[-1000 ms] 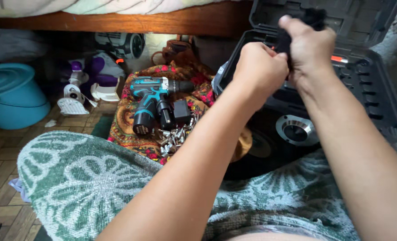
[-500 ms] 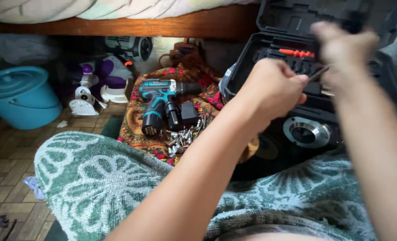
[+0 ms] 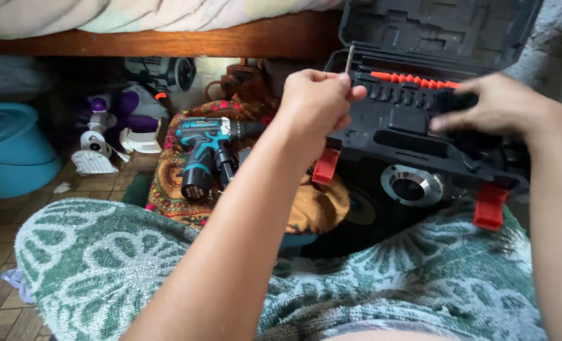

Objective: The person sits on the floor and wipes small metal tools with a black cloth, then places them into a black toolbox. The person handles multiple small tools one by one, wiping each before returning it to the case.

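Observation:
My left hand [image 3: 317,101] is raised in front of the open black tool case [image 3: 420,132] and pinches a thin metal bit [image 3: 350,58] that stands upright above my fingers. My right hand [image 3: 492,104] rests flat on the case's tray, over a black piece, just below a row of orange-tipped bits [image 3: 413,80]. The case lid [image 3: 439,28] stands open behind. Two red latches [image 3: 326,166] hang from the case's front edge.
A teal cordless drill [image 3: 202,151] lies on a patterned cloth [image 3: 173,183] to the left. A round black speaker [image 3: 410,187] sits under the case. A blue lidded bucket [image 3: 9,148] stands far left, and a wooden bed frame [image 3: 167,39] runs along the back. A green patterned towel [image 3: 116,265] covers my lap.
My left hand has drawn the thin bit away and lifted it upright. My right hand has dropped from the raised black piece onto the case tray. The view has shifted, showing the case's red latches.

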